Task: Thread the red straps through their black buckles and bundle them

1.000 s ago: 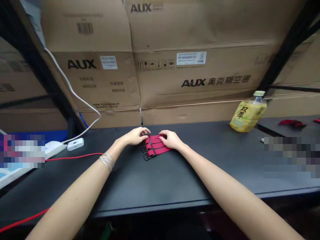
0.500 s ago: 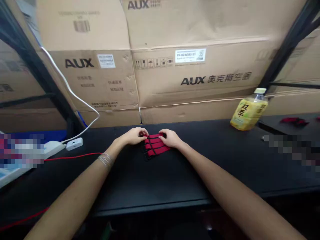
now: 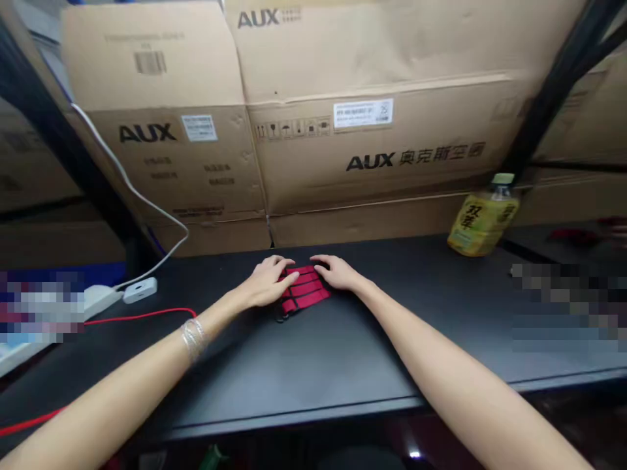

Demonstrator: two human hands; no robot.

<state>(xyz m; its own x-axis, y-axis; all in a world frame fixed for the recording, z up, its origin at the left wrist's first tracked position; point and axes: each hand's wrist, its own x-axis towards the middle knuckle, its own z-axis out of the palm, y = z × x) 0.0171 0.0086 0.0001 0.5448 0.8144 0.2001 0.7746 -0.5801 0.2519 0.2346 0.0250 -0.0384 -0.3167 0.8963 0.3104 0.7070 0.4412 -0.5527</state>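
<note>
A small stack of red cloth pieces with black straps (image 3: 304, 292) lies on the black table (image 3: 318, 352), near its far edge. My left hand (image 3: 267, 282) rests on the stack's left end with fingers stretched flat over it. My right hand (image 3: 337, 273) lies on the stack's right end, fingers curved down onto the cloth. Both hands press on the stack; neither lifts it. A silver bracelet (image 3: 192, 337) sits on my left wrist.
Large AUX cardboard boxes (image 3: 372, 143) stand behind the table. A yellow-labelled drink bottle (image 3: 482, 217) stands at the back right. A white adapter (image 3: 140, 290) with white cable and a red wire (image 3: 142, 316) lie at the left. Black shelf posts flank the boxes.
My left hand has slid toward me and further over the stack's left end, fingers now flat. The right hand has hardly moved. The view shifted slightly.
</note>
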